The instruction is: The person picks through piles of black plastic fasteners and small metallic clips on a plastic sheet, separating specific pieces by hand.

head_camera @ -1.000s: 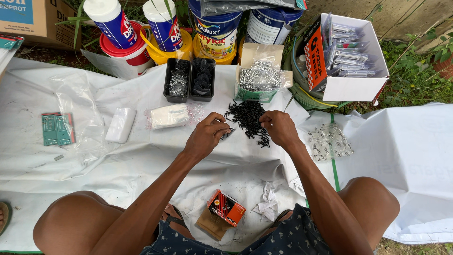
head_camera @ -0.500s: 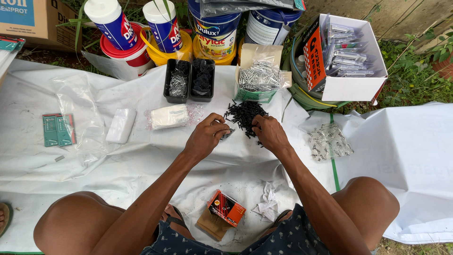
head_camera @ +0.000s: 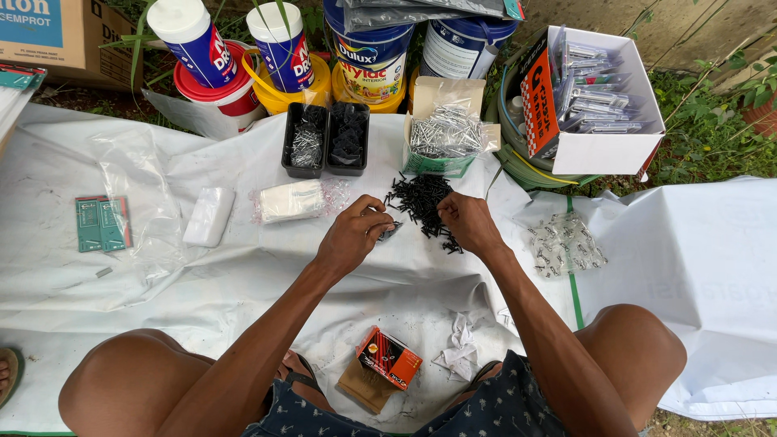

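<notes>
While both hands work over a white sheet (head_camera: 162, 267), this is how things sit:

Left hand (head_camera: 354, 235): fingers curled in, pinching a small clear bag (head_camera: 389, 231) at its fingertips.
Right hand (head_camera: 467, 222): curled almost into a fist, fingertips down in the pile; what it grips, I cannot tell.
Black screws (head_camera: 417, 198): a loose pile between the two hands and just past them, touching the right hand.
Open box of silver nails (head_camera: 443, 133): past the pile, farther from the hands.
Two black trays (head_camera: 327, 137): past the left hand, side by side.
Small bags of screws (head_camera: 565, 245): out beside the right hand.
Orange box (head_camera: 389, 358): back near the person's lap, between the arms.
White packet (head_camera: 290, 200): just outside the left hand.
</notes>
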